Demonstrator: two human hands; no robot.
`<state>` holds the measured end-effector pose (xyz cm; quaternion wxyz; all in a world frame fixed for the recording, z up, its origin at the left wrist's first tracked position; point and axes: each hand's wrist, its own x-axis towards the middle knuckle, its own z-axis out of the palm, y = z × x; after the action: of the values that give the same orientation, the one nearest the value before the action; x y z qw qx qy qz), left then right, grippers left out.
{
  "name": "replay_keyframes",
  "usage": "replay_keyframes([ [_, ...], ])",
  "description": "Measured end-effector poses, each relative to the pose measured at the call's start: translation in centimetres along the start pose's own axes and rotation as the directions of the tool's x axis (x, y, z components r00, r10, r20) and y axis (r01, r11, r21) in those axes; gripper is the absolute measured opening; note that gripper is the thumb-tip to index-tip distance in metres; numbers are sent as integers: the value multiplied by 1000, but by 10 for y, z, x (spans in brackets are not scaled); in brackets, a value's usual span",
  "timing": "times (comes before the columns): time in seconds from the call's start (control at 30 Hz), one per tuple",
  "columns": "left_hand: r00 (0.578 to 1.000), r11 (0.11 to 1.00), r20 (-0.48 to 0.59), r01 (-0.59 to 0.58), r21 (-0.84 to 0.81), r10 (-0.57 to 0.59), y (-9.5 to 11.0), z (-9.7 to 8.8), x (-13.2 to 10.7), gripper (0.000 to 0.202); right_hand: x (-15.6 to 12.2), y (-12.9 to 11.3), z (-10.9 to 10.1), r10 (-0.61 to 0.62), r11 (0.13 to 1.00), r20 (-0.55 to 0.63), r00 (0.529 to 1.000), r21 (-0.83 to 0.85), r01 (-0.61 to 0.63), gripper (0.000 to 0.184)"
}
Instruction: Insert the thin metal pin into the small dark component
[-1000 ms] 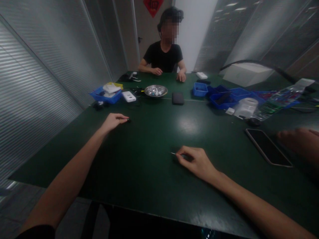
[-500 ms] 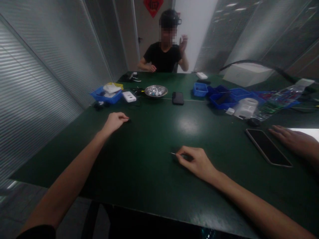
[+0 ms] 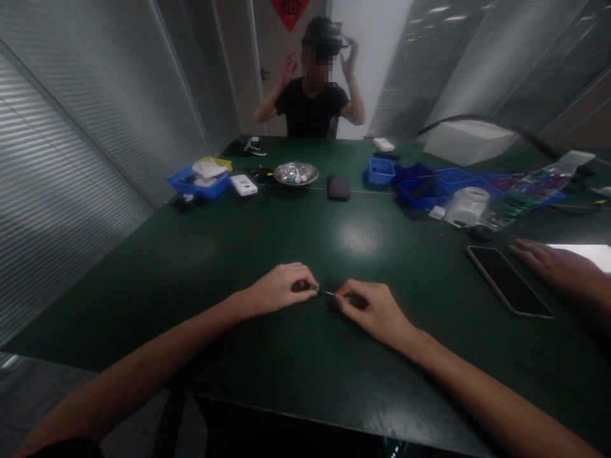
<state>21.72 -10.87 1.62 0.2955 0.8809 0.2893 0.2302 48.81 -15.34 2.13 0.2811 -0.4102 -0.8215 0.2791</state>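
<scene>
My left hand [image 3: 281,287] is closed in a pinch near the middle of the table. Between its thumb and forefinger is a small dark piece with a touch of green [image 3: 317,290], too small to name. Just to the right, my right hand [image 3: 370,302] is closed too, pinching a thin silvery pin-like piece [image 3: 330,293]. Its tip points left at the dark piece, with a narrow gap between them. The rest of the pin-like piece is hidden behind my fingers. Both hands rest on or just over the green tabletop [image 3: 267,362].
Farther back are a metal bowl [image 3: 294,174] with small items, a black wallet-like item [image 3: 338,188], and blue bins [image 3: 380,172]. At the right lie a phone [image 3: 508,281], another person's hand [image 3: 548,259] and a plastic bottle [image 3: 529,194]. Another person [image 3: 312,108] sits opposite.
My left hand has moved right and nearer to me, bringing the small dark piece close to my right hand, which has stayed put. The person opposite has raised both hands to their headgear.
</scene>
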Motion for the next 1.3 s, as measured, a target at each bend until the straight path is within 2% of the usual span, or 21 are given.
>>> replay_keyframes([
  [0.07,1000,999,7,2,-33,-2,5,10,0,18,1,-1,0,1,1000,1,1000,4,-1,13],
  [0.13,1000,999,6,5,-51,-5,5,11,-1,19,2,-3,-1,2,1000,5,1000,2,-2,13],
  [0.63,999,998,43,16,-57,-14,7,6,-1,17,2,-4,-1,14,1000,47,999,-25,-13,11],
  [0.87,998,998,49,-26,-65,29,8,6,0,18,11,-9,9,-30,999,-3,1000,41,30,11],
  [1.03,997,999,74,-21,-49,24,7,2,0,19,7,-6,4,-22,1000,-23,999,17,22,12],
  [1.17,988,995,139,-58,-83,69,11,-10,-12,22,0,-2,-8,9,1000,-68,998,9,-8,12],
  [1.3,980,994,193,-37,-98,56,11,-26,-41,30,0,2,-12,38,999,-99,994,-13,-39,15],
])
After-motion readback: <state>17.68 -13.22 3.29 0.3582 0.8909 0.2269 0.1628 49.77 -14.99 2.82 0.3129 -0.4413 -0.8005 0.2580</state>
